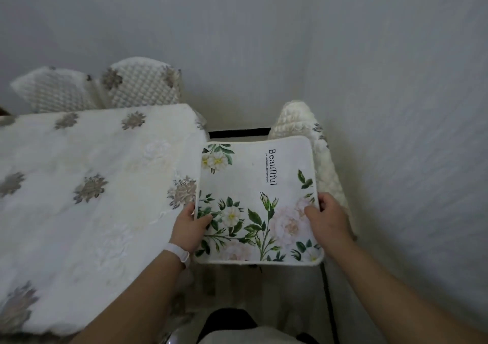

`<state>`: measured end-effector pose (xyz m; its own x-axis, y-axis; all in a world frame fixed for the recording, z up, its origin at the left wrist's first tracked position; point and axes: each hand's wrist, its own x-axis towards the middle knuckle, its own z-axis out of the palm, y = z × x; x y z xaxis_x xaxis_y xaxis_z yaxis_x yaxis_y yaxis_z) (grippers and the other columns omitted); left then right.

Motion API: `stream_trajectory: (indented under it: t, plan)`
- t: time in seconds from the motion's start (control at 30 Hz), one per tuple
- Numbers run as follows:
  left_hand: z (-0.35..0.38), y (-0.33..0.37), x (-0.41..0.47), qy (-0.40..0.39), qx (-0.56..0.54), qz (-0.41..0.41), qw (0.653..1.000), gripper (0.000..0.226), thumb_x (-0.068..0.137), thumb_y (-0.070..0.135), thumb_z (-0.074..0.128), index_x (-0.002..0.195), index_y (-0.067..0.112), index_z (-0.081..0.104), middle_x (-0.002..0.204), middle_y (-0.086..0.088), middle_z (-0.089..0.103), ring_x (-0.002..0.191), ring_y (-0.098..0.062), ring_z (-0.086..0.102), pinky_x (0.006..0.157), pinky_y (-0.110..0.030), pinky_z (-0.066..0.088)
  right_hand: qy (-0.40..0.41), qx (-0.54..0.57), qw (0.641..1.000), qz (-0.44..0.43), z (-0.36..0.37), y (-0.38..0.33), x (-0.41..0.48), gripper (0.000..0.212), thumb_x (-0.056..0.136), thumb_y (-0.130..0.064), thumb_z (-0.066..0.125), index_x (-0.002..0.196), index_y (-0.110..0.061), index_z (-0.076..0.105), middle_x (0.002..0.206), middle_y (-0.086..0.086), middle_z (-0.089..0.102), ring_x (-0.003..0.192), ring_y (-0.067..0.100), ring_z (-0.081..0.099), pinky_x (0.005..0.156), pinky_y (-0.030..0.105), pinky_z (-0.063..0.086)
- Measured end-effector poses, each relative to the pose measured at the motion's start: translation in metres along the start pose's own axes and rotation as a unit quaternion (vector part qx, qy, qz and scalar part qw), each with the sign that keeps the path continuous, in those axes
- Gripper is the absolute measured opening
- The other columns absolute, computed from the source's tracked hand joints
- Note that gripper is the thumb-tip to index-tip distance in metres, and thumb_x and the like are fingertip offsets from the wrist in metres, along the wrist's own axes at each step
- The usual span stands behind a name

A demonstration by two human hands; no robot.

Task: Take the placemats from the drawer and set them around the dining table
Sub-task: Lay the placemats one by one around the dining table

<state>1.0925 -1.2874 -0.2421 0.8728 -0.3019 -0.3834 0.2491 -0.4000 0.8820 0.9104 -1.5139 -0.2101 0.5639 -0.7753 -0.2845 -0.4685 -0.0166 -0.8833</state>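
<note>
A floral placemat (256,198) is gripped at opposite edges by the left hand (188,224) and right hand (330,219), thumbs on top, beside the right edge of the dining table (92,185).

Bare forearms — white wristband (177,254) — left wrist

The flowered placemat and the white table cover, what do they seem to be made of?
Placemat: probably a soft padded fabric with a printed matte face; its rolled cream edge looks stitched and it hardly sags. Table cover: likely plush or fleecy textile, matte, with raised woven or embroidered flowers.
</note>
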Motion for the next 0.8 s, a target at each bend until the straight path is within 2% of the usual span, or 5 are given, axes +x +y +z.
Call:
stream_trajectory:
  t: [0.23,0.37,0.6,0.7,0.8]
  plan:
    - [-0.037,0.004,0.01,0.083,-0.031,-0.03,0.996,0.022,0.09,0.006,0.063,0.108,0.016,0.058,0.102,-0.013,0.071,0.086,-0.032,0.071,0.077,-0.051,0.059,-0.097,0.016,0.995,-0.007,0.053,-0.028,0.049,0.016,0.089,-0.007,0.058,0.103,-0.014,0.06,0.089,0.002,0.066,0.074,0.017,0.063,0.054,0.026,0.044]
    - [-0.073,-0.001,0.029,0.102,-0.023,-0.049,0.993,0.018,0.09,0.005,0.062,0.101,0.019,0.058,0.1,-0.012,0.071,0.084,-0.034,0.071,0.075,-0.053,0.059,-0.146,-0.007,0.989,-0.021,0.095,-0.041,0.062,0.02,0.088,-0.008,0.059,0.105,-0.02,0.059,0.09,-0.005,0.065,0.08,0.016,0.063,0.059,0.027,0.046]
    - [-0.137,-0.002,0.094,0.109,-0.01,-0.065,0.992,0.02,0.089,0.004,0.064,0.101,0.02,0.06,0.1,-0.013,0.071,0.085,-0.035,0.071,0.077,-0.055,0.058,-0.194,-0.064,0.979,-0.03,0.171,-0.068,0.087,0.011,0.091,-0.009,0.057,0.097,-0.018,0.054,0.085,-0.004,0.064,0.072,0.01,0.061,0.051,0.019,0.041]
    - [-0.168,-0.003,0.132,0.106,0.014,-0.064,0.992,0.02,0.088,0.005,0.065,0.102,0.019,0.061,0.1,-0.014,0.071,0.085,-0.033,0.069,0.079,-0.052,0.058,-0.207,-0.07,0.976,-0.017,0.211,-0.082,0.1,0.013,0.091,-0.008,0.058,0.1,-0.016,0.056,0.09,0.0,0.067,0.077,0.013,0.065,0.057,0.025,0.05]
    - [-0.197,-0.007,0.17,0.093,0.025,-0.074,0.993,0.021,0.087,0.009,0.067,0.099,0.024,0.061,0.098,-0.011,0.071,0.085,-0.033,0.07,0.08,-0.054,0.057,-0.223,-0.076,0.972,-0.001,0.25,-0.09,0.114,0.016,0.09,-0.009,0.058,0.103,-0.018,0.059,0.094,0.001,0.071,0.084,0.019,0.07,0.071,0.041,0.06]
